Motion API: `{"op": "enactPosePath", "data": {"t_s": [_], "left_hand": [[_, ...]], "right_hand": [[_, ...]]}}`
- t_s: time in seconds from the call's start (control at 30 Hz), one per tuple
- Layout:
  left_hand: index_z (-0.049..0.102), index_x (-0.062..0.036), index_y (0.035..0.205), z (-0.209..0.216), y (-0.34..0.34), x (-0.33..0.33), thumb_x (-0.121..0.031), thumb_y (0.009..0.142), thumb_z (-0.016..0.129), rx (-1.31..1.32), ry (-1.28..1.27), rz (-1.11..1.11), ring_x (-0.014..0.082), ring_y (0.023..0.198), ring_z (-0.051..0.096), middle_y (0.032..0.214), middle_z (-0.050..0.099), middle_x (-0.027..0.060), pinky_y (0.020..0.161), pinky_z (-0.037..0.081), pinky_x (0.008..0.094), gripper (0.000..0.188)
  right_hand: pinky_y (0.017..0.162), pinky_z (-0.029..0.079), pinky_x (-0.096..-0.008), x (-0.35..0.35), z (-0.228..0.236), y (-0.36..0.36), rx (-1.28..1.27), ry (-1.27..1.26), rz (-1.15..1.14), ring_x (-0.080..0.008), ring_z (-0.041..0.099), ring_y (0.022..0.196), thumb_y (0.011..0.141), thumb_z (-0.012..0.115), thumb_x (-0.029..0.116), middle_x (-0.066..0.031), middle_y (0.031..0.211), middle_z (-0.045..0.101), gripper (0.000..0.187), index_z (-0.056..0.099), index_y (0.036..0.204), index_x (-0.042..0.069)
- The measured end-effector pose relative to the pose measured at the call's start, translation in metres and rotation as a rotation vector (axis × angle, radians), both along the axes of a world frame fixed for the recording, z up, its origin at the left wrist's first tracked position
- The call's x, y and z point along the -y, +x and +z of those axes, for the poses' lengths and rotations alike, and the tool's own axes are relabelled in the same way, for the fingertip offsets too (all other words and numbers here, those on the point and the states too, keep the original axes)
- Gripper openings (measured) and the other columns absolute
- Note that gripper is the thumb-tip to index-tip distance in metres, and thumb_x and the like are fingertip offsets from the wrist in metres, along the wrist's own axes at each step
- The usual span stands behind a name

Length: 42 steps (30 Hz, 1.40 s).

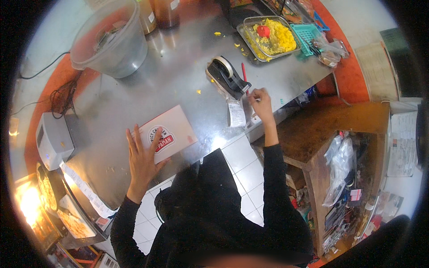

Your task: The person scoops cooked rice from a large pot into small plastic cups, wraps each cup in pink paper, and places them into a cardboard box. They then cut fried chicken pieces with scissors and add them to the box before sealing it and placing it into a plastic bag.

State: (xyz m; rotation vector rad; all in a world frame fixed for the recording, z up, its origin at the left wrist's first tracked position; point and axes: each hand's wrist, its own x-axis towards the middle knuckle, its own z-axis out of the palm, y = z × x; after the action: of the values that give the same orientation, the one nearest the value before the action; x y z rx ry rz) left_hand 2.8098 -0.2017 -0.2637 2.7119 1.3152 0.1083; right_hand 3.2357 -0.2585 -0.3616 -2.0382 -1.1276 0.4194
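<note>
A flat white carton [178, 129] with a red and black printed emblem lies on the metal table. My left hand [142, 160] rests on its left side with the fingers spread. Farther right, my right hand [262, 105] is closed in a pinch beside the cutting end of a black tape dispenser [227, 76]; what sits between its fingertips is too small to make out. Close to those fingers is a thin red pen [244, 73], its lower end near the hand. A printed paper slip [236, 113] lies just left of my right hand, by the table's front edge.
A large clear plastic tub [111, 53] stands at the back left, near a white receipt printer [54, 139] trailing paper. At the back right are a tray of yellow food [279, 38] and a turquoise basket [306, 35]. A wooden shelf unit [321, 138] stands to the right.
</note>
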Motion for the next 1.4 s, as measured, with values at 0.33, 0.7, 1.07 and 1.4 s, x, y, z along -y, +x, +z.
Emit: {"op": "enactPosePath", "data": {"t_s": [0.33, 0.7, 1.07, 1.4], "left_hand": [[0.035, -0.0351, 0.144, -0.005, -0.004, 0.005, -0.046, 0.065, 0.076, -0.039, 0.05, 0.019, 0.054, 0.134, 0.016, 0.15, 0.014, 0.0271, 0.104, 0.034, 0.0551, 0.089], [0.033, -0.0351, 0.145, -0.004, -0.001, 0.003, -0.046, 0.069, 0.073, -0.05, 0.033, 0.006, 0.0546, 0.133, 0.018, 0.148, 0.017, 0.0278, 0.103, 0.035, 0.0553, 0.087], [0.032, -0.034, 0.145, -0.011, -0.002, 0.002, -0.057, 0.071, 0.068, -0.064, 0.103, -0.02, 0.0543, 0.134, 0.017, 0.148, 0.017, 0.0277, 0.101, 0.037, 0.0561, 0.086], [0.03, -0.0361, 0.146, -0.008, -0.004, 0.001, -0.052, 0.067, 0.074, -0.08, 0.038, -0.009, 0.0536, 0.134, 0.016, 0.149, 0.015, 0.0262, 0.102, 0.038, 0.0557, 0.092]], "right_hand": [[0.05, 0.048, -0.0242, 0.054, 0.1, -0.26, -0.844, 0.102, 0.313, -0.0098, 0.058, 0.054, 0.093, 0.056, 0.007, -0.006, 0.068, 0.063, 0.019, 0.068, 0.106, 0.001], [0.051, 0.05, -0.0288, 0.034, 0.072, -0.28, -0.759, -0.047, 0.314, -0.0178, 0.062, 0.056, 0.088, 0.064, 0.011, -0.0102, 0.071, 0.064, 0.041, 0.056, 0.128, 0.011], [0.067, 0.056, -0.0338, 0.026, -0.019, -0.276, 0.02, 0.722, 0.508, -0.0197, 0.068, 0.07, 0.077, 0.066, 0.014, -0.0062, 0.082, 0.069, 0.04, 0.063, 0.117, 0.013], [0.073, 0.057, -0.0353, 0.013, 0.001, -0.262, 0.294, 0.784, 0.601, -0.0179, 0.067, 0.074, 0.07, 0.063, 0.013, 0.0007, 0.074, 0.065, 0.049, 0.063, 0.118, 0.017]]}}
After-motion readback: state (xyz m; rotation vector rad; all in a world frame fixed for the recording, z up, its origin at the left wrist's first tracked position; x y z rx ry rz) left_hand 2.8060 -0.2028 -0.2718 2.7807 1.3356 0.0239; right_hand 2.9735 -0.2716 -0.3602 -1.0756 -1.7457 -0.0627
